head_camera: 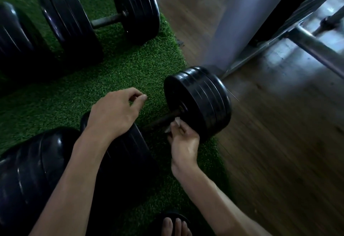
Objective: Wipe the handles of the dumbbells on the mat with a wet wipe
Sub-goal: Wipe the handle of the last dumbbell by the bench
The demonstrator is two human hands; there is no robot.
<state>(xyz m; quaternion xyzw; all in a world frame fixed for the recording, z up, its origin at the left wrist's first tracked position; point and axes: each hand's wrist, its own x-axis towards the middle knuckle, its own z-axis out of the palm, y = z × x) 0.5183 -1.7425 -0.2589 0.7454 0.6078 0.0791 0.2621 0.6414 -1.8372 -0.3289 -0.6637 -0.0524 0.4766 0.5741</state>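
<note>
A black dumbbell (197, 101) lies on the green turf mat (130, 68) near its right edge. Its dark handle (162, 119) runs from the right plate stack down-left under my arms. My right hand (183, 140) pinches a crumpled white wet wipe (174, 124) against the handle, close to the right plates. My left hand (115, 112) hovers above the mat and the dumbbell's left plates (128, 152), fingers loosely curled and holding nothing. A second dumbbell (104, 19) lies farther back on the mat, its handle (108, 20) bare.
More black plate stacks sit at the left edge (13, 36) and lower left (31, 170). Wooden floor (279, 152) lies right of the mat. A metal rack frame (307, 44) stands at the upper right. My bare toes in a sandal (175, 226) show at the bottom.
</note>
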